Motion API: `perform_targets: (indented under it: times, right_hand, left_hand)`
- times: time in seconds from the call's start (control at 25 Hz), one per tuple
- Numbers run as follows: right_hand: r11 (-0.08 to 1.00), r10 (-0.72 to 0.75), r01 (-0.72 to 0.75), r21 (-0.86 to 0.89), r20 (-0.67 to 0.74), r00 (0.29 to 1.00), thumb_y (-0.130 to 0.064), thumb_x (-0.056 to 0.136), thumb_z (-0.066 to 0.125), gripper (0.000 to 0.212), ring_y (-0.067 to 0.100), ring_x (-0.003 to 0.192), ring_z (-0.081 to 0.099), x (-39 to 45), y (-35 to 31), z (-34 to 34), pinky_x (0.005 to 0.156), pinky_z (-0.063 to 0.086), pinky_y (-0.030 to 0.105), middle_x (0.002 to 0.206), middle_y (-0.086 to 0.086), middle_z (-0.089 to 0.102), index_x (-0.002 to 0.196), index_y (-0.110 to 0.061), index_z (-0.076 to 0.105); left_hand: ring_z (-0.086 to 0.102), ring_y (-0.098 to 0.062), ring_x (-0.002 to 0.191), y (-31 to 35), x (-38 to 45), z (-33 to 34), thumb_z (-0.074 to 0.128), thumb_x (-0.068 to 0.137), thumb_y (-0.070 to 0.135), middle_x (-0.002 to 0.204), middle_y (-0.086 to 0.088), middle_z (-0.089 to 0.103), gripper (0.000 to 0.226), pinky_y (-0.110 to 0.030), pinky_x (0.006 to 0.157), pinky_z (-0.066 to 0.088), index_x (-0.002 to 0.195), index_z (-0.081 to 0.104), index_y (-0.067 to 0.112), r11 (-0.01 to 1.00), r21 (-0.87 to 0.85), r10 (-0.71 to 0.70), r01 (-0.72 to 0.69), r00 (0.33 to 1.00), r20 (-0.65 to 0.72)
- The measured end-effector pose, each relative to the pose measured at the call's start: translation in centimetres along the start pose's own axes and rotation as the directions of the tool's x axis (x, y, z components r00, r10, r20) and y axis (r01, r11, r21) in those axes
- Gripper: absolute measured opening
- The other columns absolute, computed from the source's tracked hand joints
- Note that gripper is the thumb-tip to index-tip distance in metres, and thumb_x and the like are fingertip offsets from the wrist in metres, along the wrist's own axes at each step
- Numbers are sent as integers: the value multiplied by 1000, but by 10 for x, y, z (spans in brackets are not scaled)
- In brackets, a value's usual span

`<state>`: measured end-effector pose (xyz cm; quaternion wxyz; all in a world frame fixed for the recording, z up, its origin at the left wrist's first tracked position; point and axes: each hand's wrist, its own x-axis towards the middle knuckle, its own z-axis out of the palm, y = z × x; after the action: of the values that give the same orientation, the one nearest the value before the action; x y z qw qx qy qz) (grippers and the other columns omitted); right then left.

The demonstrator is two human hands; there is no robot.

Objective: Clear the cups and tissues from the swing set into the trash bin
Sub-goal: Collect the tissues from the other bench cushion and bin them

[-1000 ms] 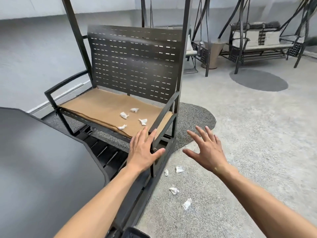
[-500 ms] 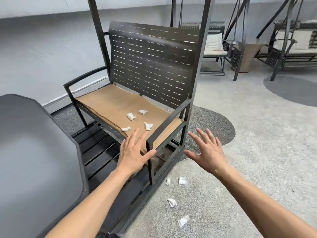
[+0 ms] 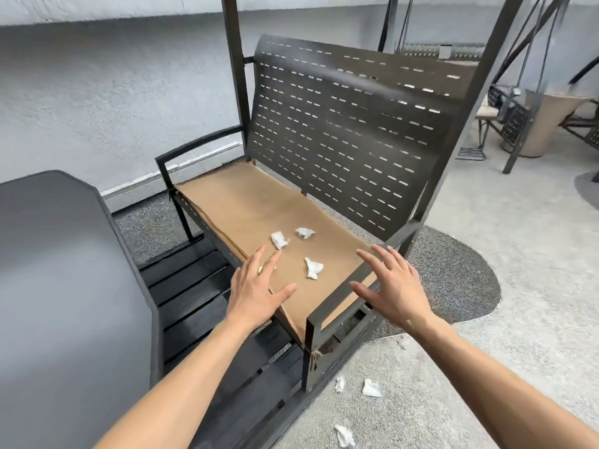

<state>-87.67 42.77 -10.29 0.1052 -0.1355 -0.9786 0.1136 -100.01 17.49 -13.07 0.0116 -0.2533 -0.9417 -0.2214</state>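
Tissues (image 3: 312,268) on swing seat (image 3: 240,205), left hand (image 3: 256,288), right hand (image 3: 393,286) (both spread, holding nothing)

I am bringing both spread, empty hands forward from beside the dark metal armrest (image 3: 353,288), the left hand (image 3: 256,291) reaching over the tan seat cushion (image 3: 246,205) near the crumpled white tissues (image 3: 313,268), the right hand (image 3: 393,285) crossing the armrest.

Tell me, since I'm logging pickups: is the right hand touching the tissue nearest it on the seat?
Apart. The head view shows bare cushion between the right hand and that tissue.
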Motion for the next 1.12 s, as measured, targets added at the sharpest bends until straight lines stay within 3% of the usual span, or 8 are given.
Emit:
perform_targets:
  times: [0.28, 0.56, 1.12]
  right_hand:
    - [998, -48, 47, 43, 7, 999, -66, 83, 50, 67, 19, 140, 29, 105, -10, 34, 107, 34, 45, 151, -6, 34, 143, -40, 32]
    - [985, -143, 134, 106, 87, 986, -61, 83, 55, 66, 20, 135, 38, 182, -3, 68, 100, 42, 44, 150, -6, 36, 141, -39, 33]
    - [907, -414, 362, 214, 295, 861, -50, 86, 58, 62, 22, 129, 43, 330, 56, 120, 99, 42, 40, 148, -5, 38, 142, -36, 34]
  left_hand:
    - [10, -20, 146, -39, 84, 3, 44, 83, 71, 161, 1, 8, 79, -47, 117, 14, 150, 19, 37, 998, -11, -61, 62, 998, 7]
    - [11, -18, 146, -59, 134, 25, 47, 82, 72, 160, 4, 9, 79, -45, 117, 15, 148, 19, 40, 988, -38, -150, 149, 989, -9]
    - [23, -21, 141, -31, 209, 70, 58, 82, 61, 156, 2, 20, 75, -43, 114, 23, 147, 27, 37, 893, 19, -445, 450, 888, -118]
